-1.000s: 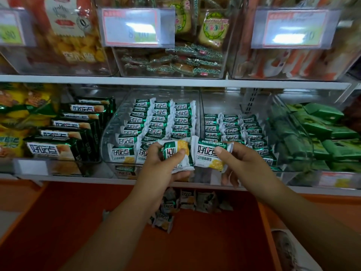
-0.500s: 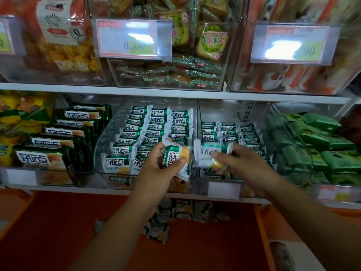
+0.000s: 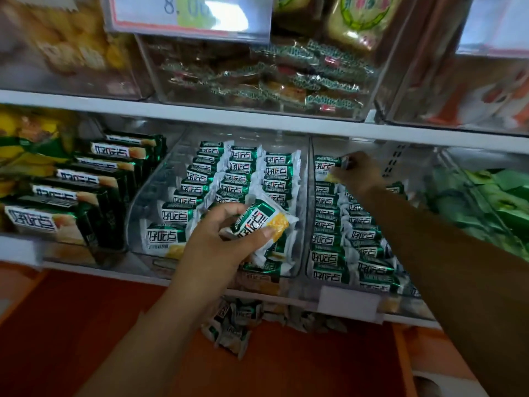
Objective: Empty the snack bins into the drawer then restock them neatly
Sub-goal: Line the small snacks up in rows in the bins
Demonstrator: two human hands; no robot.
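Right hand [image 3: 361,175] moved from centre to 1 o'clock, bin [image 3: 309,202] rear, pinching packet [image 3: 325,166], left hand [image 3: 217,242] gripping second packet [image 3: 264,224] at centre.

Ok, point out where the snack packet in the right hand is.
In the head view, right of centre: the right hand holds the snack packet at the back of the right-hand clear bin, beyond its rows of packets.

Left hand [image 3: 217,242] near, fingers and thumb curled in a pinch; right arm outstretched, right hand [image 3: 359,173] pinching
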